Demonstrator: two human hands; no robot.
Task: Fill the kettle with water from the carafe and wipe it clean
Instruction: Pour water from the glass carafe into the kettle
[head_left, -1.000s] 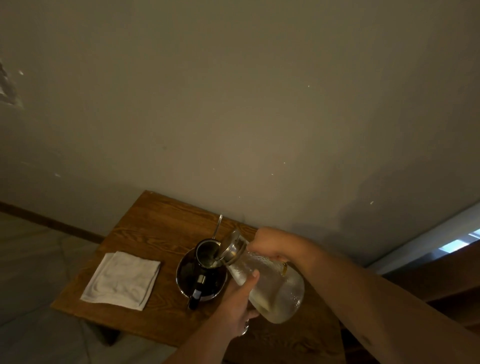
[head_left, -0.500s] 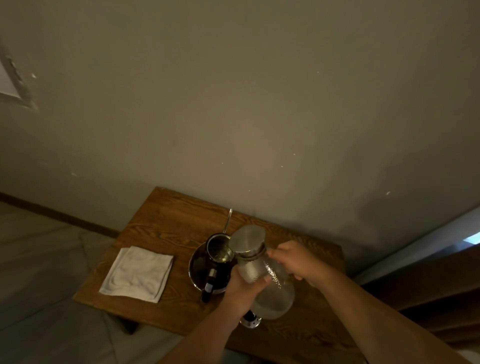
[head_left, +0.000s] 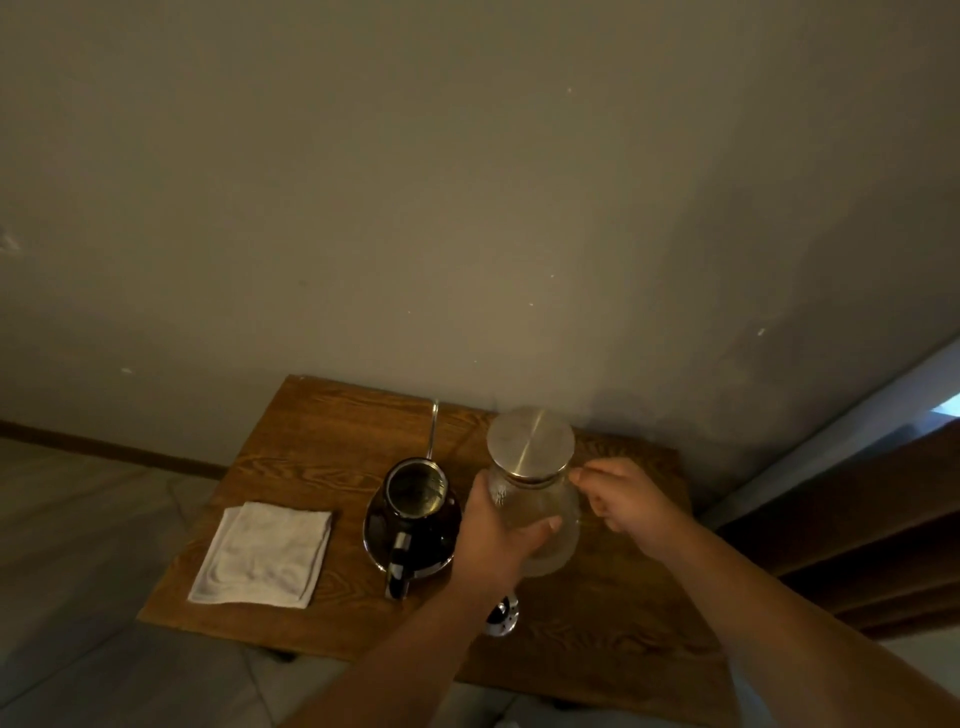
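Head view | carafe (head_left: 537, 499): glass, metal lid, upright on tabletop (head_left: 322, 431) right of kettle (head_left: 415, 512); likely heavy, slippery, fragile; hold at neck and body | left hand (head_left: 493, 540) fingers wrapped round its body; right hand (head_left: 621, 496) fingers loosely curled beside neck, contact unclear | kettle: dark, open-topped, centre; white cloth (head_left: 265, 553) left.

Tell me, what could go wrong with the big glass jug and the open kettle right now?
1. The left hand alone grips the glass carafe; the right hand is beside it, so the carafe might slip or tip.
2. The kettle is open and close beside the carafe, so a bump could knock it and spill water.
3. A small shiny object lies under the left wrist and could get knocked off the table.
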